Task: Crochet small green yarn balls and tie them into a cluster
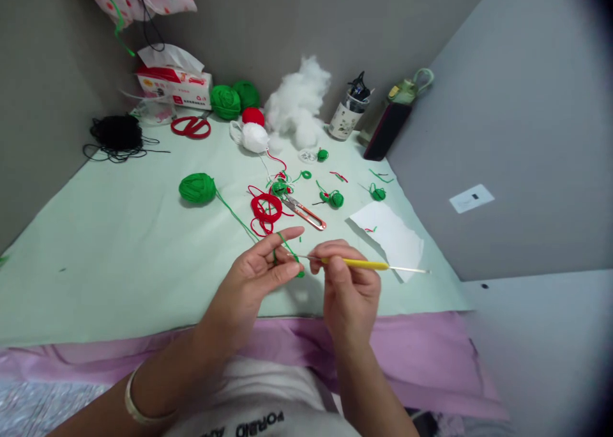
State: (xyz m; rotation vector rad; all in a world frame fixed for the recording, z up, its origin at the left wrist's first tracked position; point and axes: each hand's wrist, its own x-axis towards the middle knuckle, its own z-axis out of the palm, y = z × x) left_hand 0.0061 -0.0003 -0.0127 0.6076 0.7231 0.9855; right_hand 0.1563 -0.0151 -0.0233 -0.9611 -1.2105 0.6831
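Note:
My left hand pinches a small piece of green crochet work between thumb and finger. Green yarn loops over its raised index finger and trails back to a green yarn ball on the table. In my right hand is a crochet hook with a yellow handle and thin metal ends, held like a pen. Its left tip meets the green yarn beside the work; whether a loop sits on it is too small to tell.
Thread snips, a red yarn coil and small green crocheted pieces lie just beyond my hands. White paper is at the right. Behind stand white stuffing, red scissors, black yarn, a tissue box and a bottle.

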